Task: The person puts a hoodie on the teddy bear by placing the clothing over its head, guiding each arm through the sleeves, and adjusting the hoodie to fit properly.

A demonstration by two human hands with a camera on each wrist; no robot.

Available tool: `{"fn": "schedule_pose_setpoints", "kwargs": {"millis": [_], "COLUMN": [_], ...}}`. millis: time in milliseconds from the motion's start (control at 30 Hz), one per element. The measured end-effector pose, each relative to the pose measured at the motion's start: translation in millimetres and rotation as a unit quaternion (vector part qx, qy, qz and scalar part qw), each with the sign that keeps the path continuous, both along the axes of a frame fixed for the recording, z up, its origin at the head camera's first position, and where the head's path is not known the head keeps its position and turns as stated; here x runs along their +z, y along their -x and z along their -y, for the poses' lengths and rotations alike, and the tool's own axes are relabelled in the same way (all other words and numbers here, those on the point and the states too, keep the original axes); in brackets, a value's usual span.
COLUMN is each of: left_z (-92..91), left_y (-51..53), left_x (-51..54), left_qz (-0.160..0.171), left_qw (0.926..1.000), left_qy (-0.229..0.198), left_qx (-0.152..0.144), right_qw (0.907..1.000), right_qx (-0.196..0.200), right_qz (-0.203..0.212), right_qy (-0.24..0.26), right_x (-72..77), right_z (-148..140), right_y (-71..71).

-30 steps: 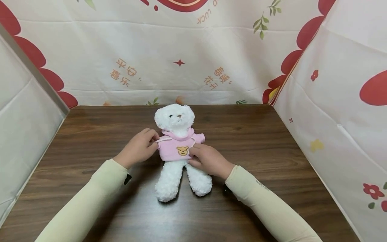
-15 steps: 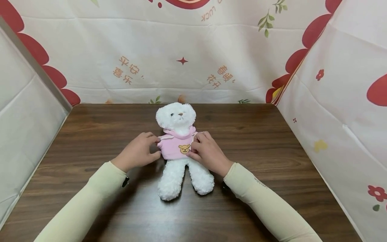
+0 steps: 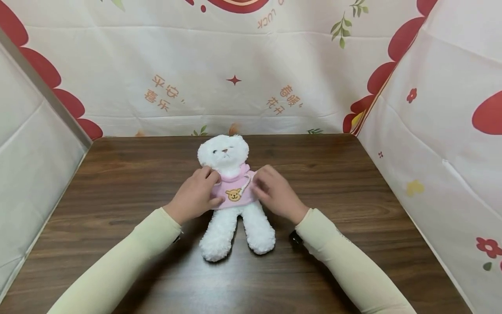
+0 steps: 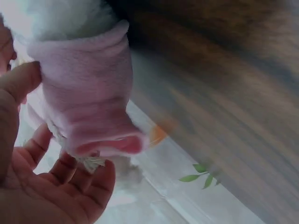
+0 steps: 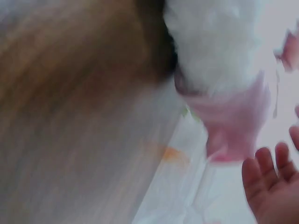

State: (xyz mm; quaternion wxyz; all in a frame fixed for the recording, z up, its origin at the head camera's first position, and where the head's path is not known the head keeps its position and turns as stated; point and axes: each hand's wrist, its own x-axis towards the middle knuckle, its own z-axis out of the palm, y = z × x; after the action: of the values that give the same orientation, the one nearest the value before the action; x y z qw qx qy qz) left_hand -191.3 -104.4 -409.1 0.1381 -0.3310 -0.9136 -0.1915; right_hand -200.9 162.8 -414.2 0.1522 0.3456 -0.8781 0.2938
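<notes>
A white teddy bear (image 3: pixel 256 229) lies on its back on the table, head toward the far edge. It wears a pink hoodie (image 3: pixel 227 185) with a bear-face patch and a white drawstring (image 3: pixel 247 182) hanging down the right of the chest. My left hand (image 3: pixel 195 195) rests at the hoodie's left side. In the left wrist view its thumb touches the pink cloth (image 4: pixel 88 88), and loosely bent fingers lie near a drawstring end (image 4: pixel 91 163) by the sleeve opening. My right hand (image 3: pixel 279 196) is beside the hoodie's right side; the right wrist view shows its fingers (image 5: pixel 265 168) relaxed, holding nothing.
Dark wood-grain tabletop (image 3: pixel 333 174) surrounds the bear. A white printed cloth (image 3: pixel 235 52) hangs behind the far edge, and more white cloth (image 3: pixel 443 131) stands along the right. A pale panel (image 3: pixel 35 144) borders the left.
My left hand has moved right, from the left sleeve onto the hoodie's side. My right hand has come off the chest and drawstring, shifting right. The bear has stayed nearly in place.
</notes>
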Motion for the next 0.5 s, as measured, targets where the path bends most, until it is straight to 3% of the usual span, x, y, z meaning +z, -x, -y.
{"fn": "schedule_pose_setpoints", "kwargs": {"millis": [133, 267, 500], "left_z": [0.3, -4.1, -9.3], "left_y": [0.1, 0.4, 1.5], "left_x": [-7.6, -9.1, -4.2], "left_qz": [-0.068, -0.112, -0.121], "left_qw": [0.9966, 0.9893, 0.9848], "left_qy": [0.004, 0.031, 0.074], "left_qx": [-0.046, -0.088, -0.1], "right_qw": [0.9911, 0.977, 0.9753], "right_qx": [-0.06, -0.055, -0.018], "right_qz": [0.098, 0.196, 0.21], "right_qy": [0.067, 0.063, 0.067], "right_x": [8.0, 6.7, 6.2], "right_z": [-14.2, -14.4, -3.6], "right_y": [5.1, 10.6, 17.7]}}
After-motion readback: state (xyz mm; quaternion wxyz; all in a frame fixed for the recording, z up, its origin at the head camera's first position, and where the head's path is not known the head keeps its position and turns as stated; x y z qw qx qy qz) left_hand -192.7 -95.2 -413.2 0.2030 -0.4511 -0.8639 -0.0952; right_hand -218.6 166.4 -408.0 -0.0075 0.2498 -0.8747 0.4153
